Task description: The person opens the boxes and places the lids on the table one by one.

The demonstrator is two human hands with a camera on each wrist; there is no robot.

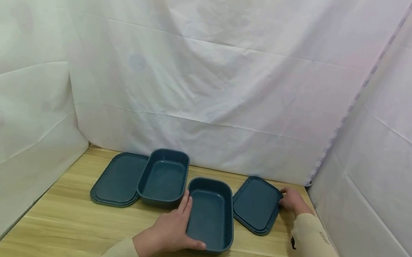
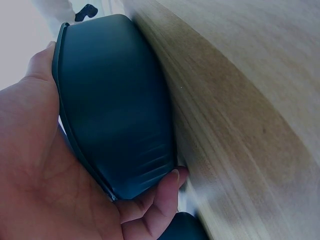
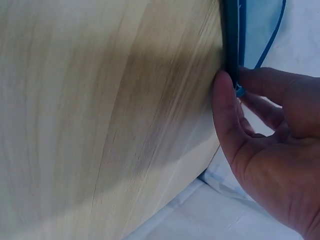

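Two dark teal rectangular containers and two matching lids lie on a wooden table (image 1: 63,222). My left hand (image 1: 183,222) grips the near container (image 1: 211,215), fingers along its left wall and thumb round its near corner. The left wrist view shows my palm (image 2: 45,175) cupped against the container's rim (image 2: 115,110). My right hand (image 1: 290,200) pinches the far right corner of the right lid (image 1: 256,203), which lies flat just right of that container. In the right wrist view the thumb (image 3: 225,110) presses the lid's edge (image 3: 232,40) with the fingers on its other side.
A second container (image 1: 164,177) stands behind and to the left, its edge overlapping the left lid (image 1: 118,180). White sheets (image 1: 211,82) wall in the table at the back and on both sides. Bare wood runs along the front.
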